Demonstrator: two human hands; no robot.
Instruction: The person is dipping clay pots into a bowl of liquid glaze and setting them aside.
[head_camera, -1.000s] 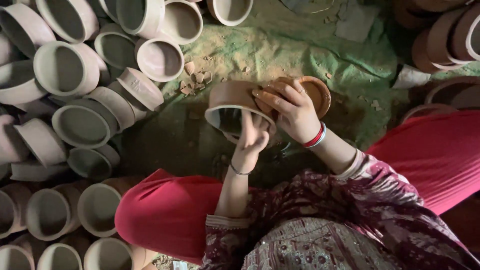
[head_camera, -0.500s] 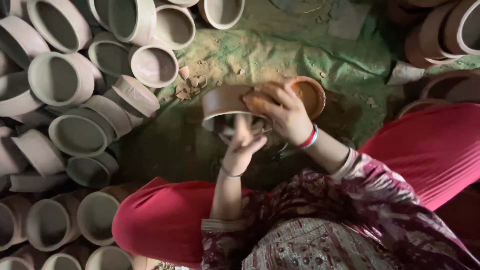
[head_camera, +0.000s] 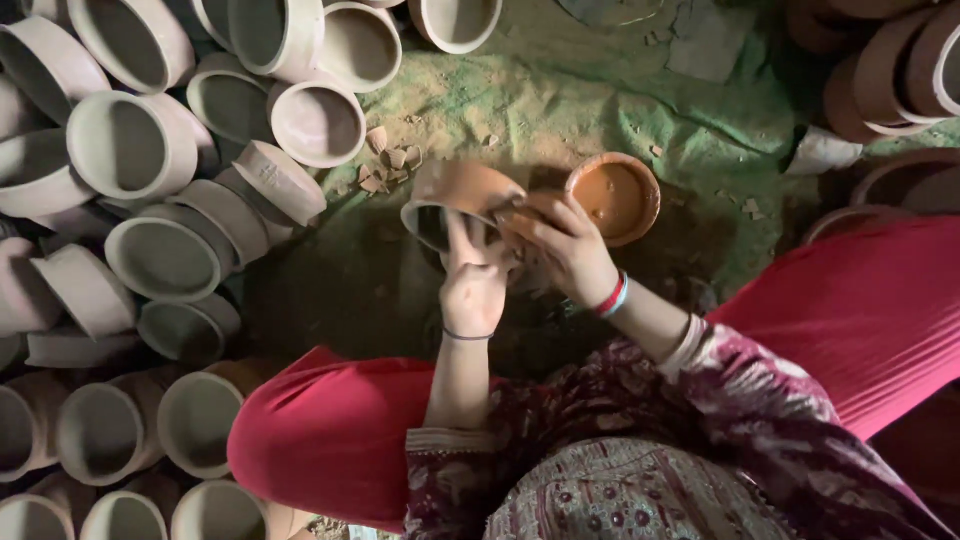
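At the centre of the frame, the left hand (head_camera: 472, 285) reaches into the mouth of a tilted brown clay pot (head_camera: 460, 200), its grip clamped on the rim. The right hand (head_camera: 568, 245) clasps the pot's side. An orange-filled bowl (head_camera: 613, 196) sits just right on green cloth (head_camera: 560, 90); pale pots (head_camera: 160, 255) crowd the left.

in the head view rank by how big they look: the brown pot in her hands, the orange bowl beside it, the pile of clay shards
1. brown pot, though nearness to the camera and the hands covering it make this unsure
2. orange bowl, close in size
3. pile of clay shards
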